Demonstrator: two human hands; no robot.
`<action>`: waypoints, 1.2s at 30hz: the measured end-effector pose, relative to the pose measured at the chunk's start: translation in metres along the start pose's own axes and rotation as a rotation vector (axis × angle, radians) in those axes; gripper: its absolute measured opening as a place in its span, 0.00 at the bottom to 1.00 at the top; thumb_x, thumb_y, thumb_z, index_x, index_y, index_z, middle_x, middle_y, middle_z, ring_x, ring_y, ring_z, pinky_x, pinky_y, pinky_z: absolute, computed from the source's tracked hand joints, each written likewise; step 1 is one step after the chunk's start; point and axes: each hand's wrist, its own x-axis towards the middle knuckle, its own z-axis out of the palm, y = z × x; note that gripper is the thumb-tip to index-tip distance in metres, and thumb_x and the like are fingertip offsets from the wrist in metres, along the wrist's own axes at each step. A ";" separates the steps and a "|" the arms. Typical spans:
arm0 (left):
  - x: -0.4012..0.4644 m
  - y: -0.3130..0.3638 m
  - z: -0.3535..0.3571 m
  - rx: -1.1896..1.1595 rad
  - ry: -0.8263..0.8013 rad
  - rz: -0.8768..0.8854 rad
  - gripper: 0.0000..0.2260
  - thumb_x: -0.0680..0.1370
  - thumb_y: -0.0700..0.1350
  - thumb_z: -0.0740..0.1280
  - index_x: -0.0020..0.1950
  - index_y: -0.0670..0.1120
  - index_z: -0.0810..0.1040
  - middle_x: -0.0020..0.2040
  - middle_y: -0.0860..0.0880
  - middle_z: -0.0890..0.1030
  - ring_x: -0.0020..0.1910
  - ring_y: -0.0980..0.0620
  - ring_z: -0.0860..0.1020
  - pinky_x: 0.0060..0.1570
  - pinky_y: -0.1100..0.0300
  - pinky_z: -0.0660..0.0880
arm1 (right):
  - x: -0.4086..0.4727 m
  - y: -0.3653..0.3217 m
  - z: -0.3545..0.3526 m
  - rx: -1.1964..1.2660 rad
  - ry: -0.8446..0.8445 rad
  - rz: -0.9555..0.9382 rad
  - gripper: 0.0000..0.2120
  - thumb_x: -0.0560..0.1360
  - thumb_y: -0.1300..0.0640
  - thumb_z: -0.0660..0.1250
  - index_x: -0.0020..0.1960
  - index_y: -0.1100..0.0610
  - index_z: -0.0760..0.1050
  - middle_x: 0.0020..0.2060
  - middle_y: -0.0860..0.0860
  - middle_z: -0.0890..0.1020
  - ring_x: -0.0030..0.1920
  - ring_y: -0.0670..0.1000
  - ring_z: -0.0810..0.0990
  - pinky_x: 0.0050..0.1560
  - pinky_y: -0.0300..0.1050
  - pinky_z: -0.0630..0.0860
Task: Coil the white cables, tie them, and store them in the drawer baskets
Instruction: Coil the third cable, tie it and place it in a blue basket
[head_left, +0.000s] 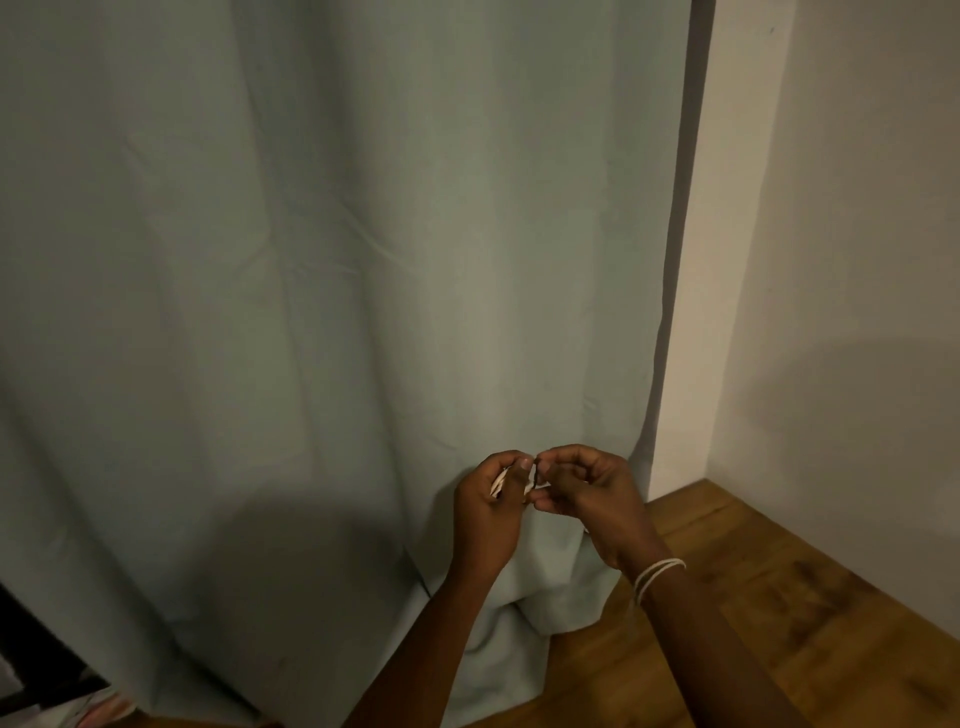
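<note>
White cable (500, 482) sits bunched in the left hand (488, 506), fingers curled round it. Right hand (582, 486), touching alongside, pinches a strand. Judged step: tying the coil. Next: cinch firmly, then find the drawer baskets, unseen here.

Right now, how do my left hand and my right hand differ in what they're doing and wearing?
The left hand grips a small white cable bundle in its curled fingers, while the right hand pinches at the end by the left fingertips. The right wrist wears thin white bands; the left wrist is bare. Both are raised together in front of the pale curtain.
</note>
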 end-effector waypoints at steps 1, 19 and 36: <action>0.000 0.001 0.000 -0.003 -0.005 -0.001 0.06 0.79 0.44 0.67 0.46 0.52 0.83 0.42 0.54 0.85 0.42 0.56 0.83 0.42 0.64 0.79 | 0.000 0.001 -0.001 -0.065 0.009 -0.062 0.04 0.77 0.68 0.67 0.48 0.66 0.81 0.41 0.62 0.85 0.36 0.59 0.86 0.39 0.47 0.84; 0.011 0.004 -0.008 -0.048 -0.255 -0.218 0.06 0.78 0.42 0.67 0.44 0.48 0.83 0.38 0.50 0.84 0.38 0.54 0.81 0.38 0.60 0.76 | 0.000 -0.021 -0.004 0.039 0.029 -0.052 0.11 0.84 0.58 0.54 0.46 0.61 0.70 0.46 0.58 0.84 0.27 0.49 0.74 0.30 0.42 0.71; 0.011 0.003 -0.028 0.008 -0.529 -0.185 0.07 0.80 0.41 0.64 0.46 0.50 0.80 0.32 0.47 0.79 0.28 0.50 0.75 0.27 0.62 0.72 | 0.008 -0.028 0.004 -0.054 -0.149 0.048 0.16 0.84 0.61 0.51 0.38 0.56 0.65 0.28 0.50 0.67 0.27 0.46 0.63 0.27 0.39 0.62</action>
